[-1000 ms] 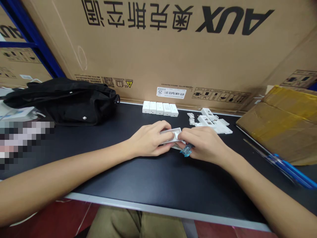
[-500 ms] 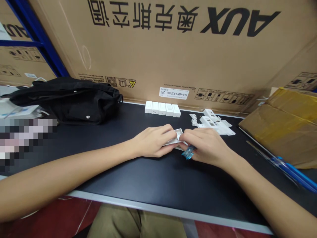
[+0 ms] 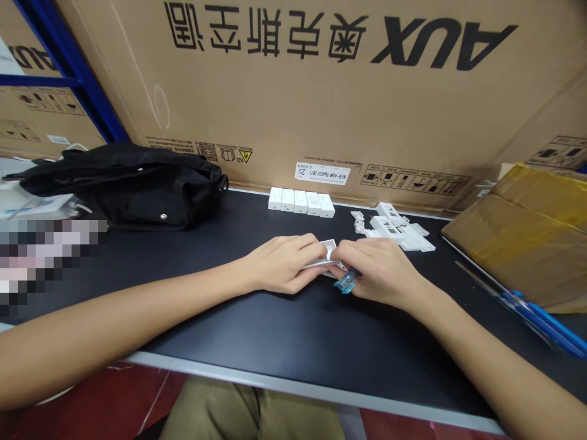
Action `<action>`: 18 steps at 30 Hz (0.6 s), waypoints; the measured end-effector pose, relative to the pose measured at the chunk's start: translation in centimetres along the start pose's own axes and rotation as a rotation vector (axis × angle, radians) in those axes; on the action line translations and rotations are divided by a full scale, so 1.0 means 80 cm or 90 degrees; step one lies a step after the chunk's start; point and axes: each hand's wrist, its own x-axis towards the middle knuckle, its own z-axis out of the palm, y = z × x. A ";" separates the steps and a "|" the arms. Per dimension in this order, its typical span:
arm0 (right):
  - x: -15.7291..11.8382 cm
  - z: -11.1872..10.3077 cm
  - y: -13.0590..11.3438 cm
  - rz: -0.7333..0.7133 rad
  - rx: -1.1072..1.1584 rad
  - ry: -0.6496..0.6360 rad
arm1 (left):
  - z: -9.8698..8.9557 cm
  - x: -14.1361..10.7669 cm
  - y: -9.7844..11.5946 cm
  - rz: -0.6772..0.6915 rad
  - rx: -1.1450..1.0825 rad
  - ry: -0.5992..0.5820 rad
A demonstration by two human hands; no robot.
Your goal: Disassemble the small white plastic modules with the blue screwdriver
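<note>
My left hand [image 3: 291,263] is closed around one side of a small white plastic casing [image 3: 329,247], held just above the dark table. The fingers of my right hand [image 3: 378,266] pinch the casing's other side, so both hands meet at it. A small translucent blue piece [image 3: 345,282] sticks out below my right fingers, apparently tucked in the palm; its kind cannot be made out. The casing's inner face shows as a shallow hollow between the thumbs, and the rest of it is covered by fingers.
Several small white boxes [image 3: 300,202] stand in a row at the back. Loose white plastic parts [image 3: 398,227] lie right of them. A black bag [image 3: 132,186] lies left; a taped carton [image 3: 527,232] and a blue-handled tool [image 3: 545,321] are right. A large carton [image 3: 275,104] walls the back.
The casing tilts slightly in my hands, and my right fingers shift a little to the left along with the blue piece. Little else differs.
</note>
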 end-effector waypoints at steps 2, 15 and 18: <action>0.000 0.000 0.000 0.001 0.000 0.005 | 0.001 -0.001 0.000 0.000 -0.008 0.003; 0.001 0.000 -0.002 0.004 -0.008 0.032 | -0.003 -0.001 -0.002 -0.016 -0.083 0.008; 0.001 0.000 -0.003 0.006 -0.003 0.030 | -0.003 -0.001 -0.002 -0.013 -0.080 0.009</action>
